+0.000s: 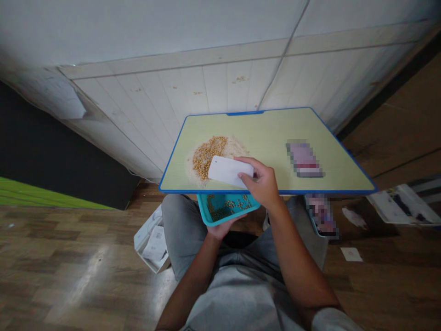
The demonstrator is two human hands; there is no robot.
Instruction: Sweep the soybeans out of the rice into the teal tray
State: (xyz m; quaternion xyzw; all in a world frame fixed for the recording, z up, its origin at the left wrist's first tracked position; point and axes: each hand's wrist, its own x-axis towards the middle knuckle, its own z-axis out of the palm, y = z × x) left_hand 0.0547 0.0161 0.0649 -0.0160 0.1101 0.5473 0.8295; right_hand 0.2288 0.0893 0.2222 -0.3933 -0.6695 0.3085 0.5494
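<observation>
My right hand [260,179] is closed on a white plastic scraper [225,171], held low over the near part of the table. The scraper's left end meets a heap of yellow soybeans [210,154]. Pale rice-like grains [236,146] lie spread around and beside the beans. Below the table's front edge, my left hand [222,228] grips a turquoise plastic basket [215,222] from underneath, and most of its fingers are hidden. Loose beans [237,202] are scattered over the basket's bottom.
The folding table [268,128] has a blue rim and stands against a white panelled wall. A pixelated phone-like rectangle [305,158] lies on its right side. A white box [151,243] with papers sits on the floor at left. A dark cabinet [62,147] stands further left.
</observation>
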